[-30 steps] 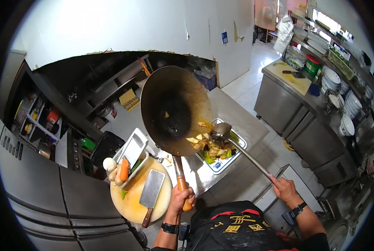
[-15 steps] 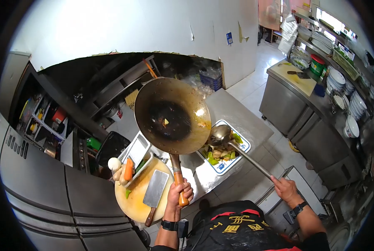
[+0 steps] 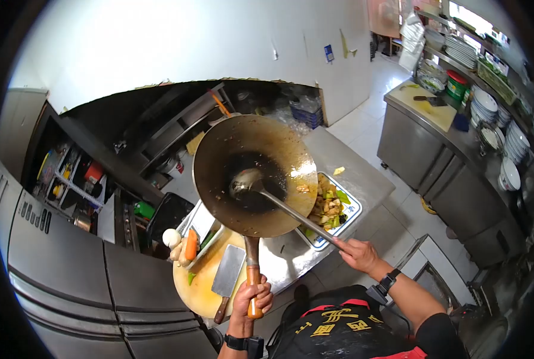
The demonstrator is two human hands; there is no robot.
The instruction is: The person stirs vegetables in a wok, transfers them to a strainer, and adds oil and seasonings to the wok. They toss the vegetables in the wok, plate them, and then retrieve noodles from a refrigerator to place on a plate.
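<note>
My left hand (image 3: 252, 297) is wrapped round the wooden handle of a wok (image 3: 219, 143), which is held up and tilted, with a few food scraps on its dark inside. In my right hand (image 3: 358, 255) is the long metal handle of a ladle (image 3: 247, 181); its bowl lies inside the wok. Beside the wok's right rim sits a white tray with a blue edge (image 3: 349, 216), partly covered by the wok and the ladle handle. Cooked food with green pepper pieces (image 3: 330, 200) fills the tray. A small yellowish piece (image 3: 339, 170) lies just past its far corner.
A cleaver (image 3: 229, 271) rests on a round cutting board (image 3: 204, 293) at left, near a carrot (image 3: 191, 245) and a white onion (image 3: 172, 238). Steel fridge doors (image 3: 58, 251) stand on the left. A steel counter (image 3: 410, 131) with stacked bowls (image 3: 485, 105) is at right.
The ladle bowl has moved left from above the tray into the wok, and my right hand has come left with it. More of the tray's food shows now, and a small piece lies behind it.
</note>
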